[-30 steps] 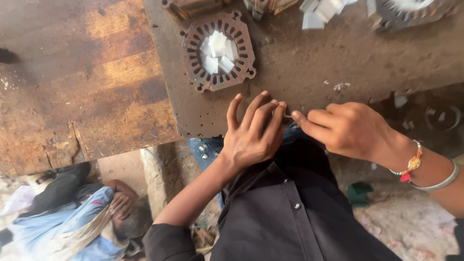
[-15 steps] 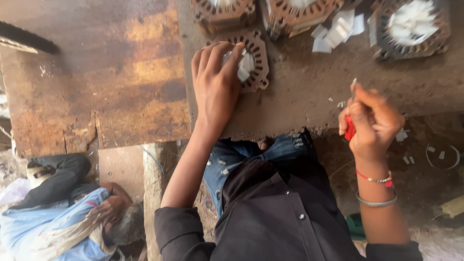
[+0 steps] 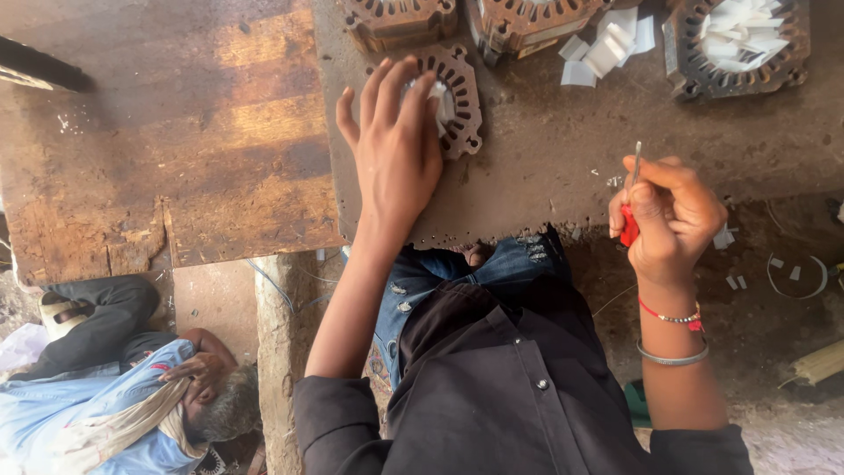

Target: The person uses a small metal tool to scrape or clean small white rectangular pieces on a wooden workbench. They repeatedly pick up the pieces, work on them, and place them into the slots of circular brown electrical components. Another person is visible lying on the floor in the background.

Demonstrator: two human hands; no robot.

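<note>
Left hand (image 3: 397, 145): lay flat, fingers spread over a stator core (image 3: 450, 98) on the metal bench (image 3: 545, 167), pinning it there; palm open, nothing enclosed. White paper slips showed in the core's bore under the fingertips.

Right hand (image 3: 670, 215): closed on a red-handled tool (image 3: 630, 207), blade up, held off the bench edge, well to the right of the pinned core.

Beyond the left fingertips: more cores (image 3: 400, 19) and loose paper slips (image 3: 607, 48).
</note>
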